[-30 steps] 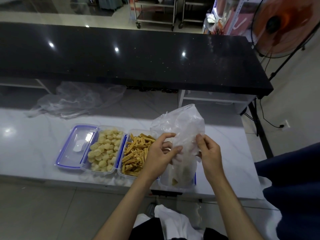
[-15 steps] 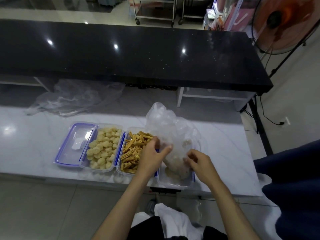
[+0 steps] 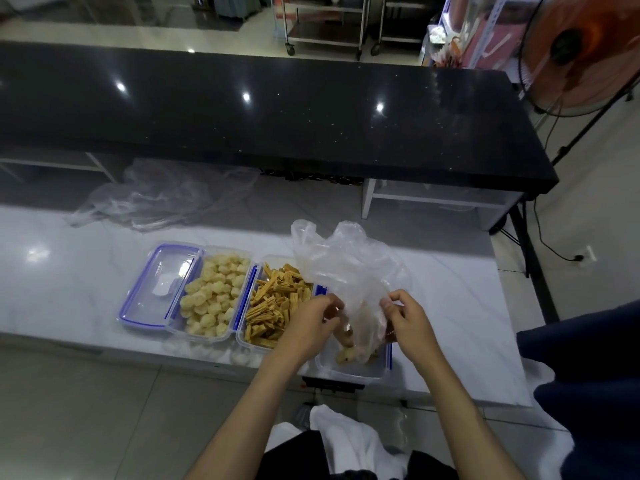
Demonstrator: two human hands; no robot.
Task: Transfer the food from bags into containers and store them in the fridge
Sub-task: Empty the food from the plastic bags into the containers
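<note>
A clear plastic bag (image 3: 341, 268) stands upside down over a clear container (image 3: 349, 370) at the white counter's front edge. My left hand (image 3: 308, 325) and my right hand (image 3: 405, 317) each pinch the bag's lower part. A few pale food pieces (image 3: 346, 355) lie in the container under the bag. To the left sit a container of brown sticks (image 3: 273, 303) and a container of pale round pieces (image 3: 214, 299).
A blue-rimmed lid (image 3: 159, 282) lies beside the left container. Empty clear bags (image 3: 162, 195) lie at the counter's back left. A black counter (image 3: 277, 116) runs behind. An orange fan (image 3: 581, 46) stands at the right. A dark-clothed person (image 3: 588, 375) is at the right edge.
The bag has come down and tipped over the right container, and food pieces have dropped into it. Both hands moved lower with the bag.
</note>
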